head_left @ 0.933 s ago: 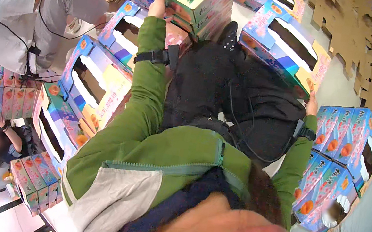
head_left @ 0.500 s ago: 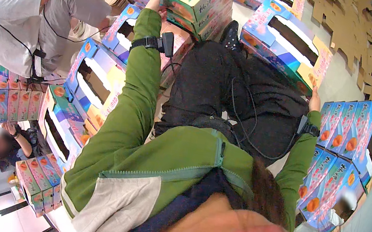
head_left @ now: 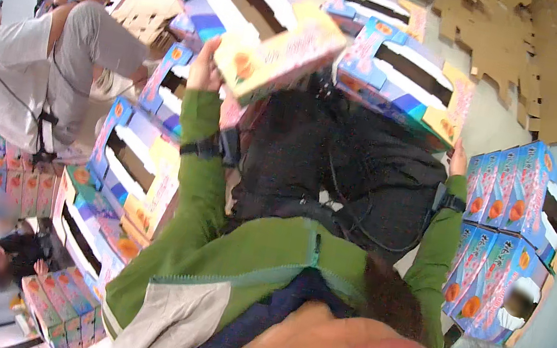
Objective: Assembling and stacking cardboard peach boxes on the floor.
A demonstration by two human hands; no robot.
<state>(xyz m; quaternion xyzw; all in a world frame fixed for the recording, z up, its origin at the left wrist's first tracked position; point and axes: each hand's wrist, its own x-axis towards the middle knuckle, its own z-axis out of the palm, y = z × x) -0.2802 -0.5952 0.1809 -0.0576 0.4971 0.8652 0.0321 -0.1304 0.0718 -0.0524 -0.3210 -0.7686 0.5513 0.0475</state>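
So the person in the green jacket is sitting among a whole spread of printed fruit cartons, and the left hand [head_left: 206,62] is stretched way out in front, arm nearly straight, a black strap around the wrist. That hand is up against the near end of a colourful open carton [head_left: 260,20], blue and white with a yellow side panel showing a peach-like picture, and the carton sits tilted, raised above the black trousers. The grip there looks closed on the carton's edge, fingers wrapped onto it, though the fingertips themselves are hidden behind the cardboard. The right hand [head_left: 459,160] is on the other side, elbow bent and forearm pointing up, also strapped at the wrist, and it's touching the lower corner of a second carton [head_left: 404,84] that lies just beyond the knees. I can't tell if that hand is clamped or just resting flat, too small to see. To the right there's a neat stack of blue cartons [head_left: 504,234] standing side by side. Flat brown cardboard sheets [head_left: 534,55] lie on the floor at the top right. On the left another person in a grey top [head_left: 29,80] is crouched by more cartons.
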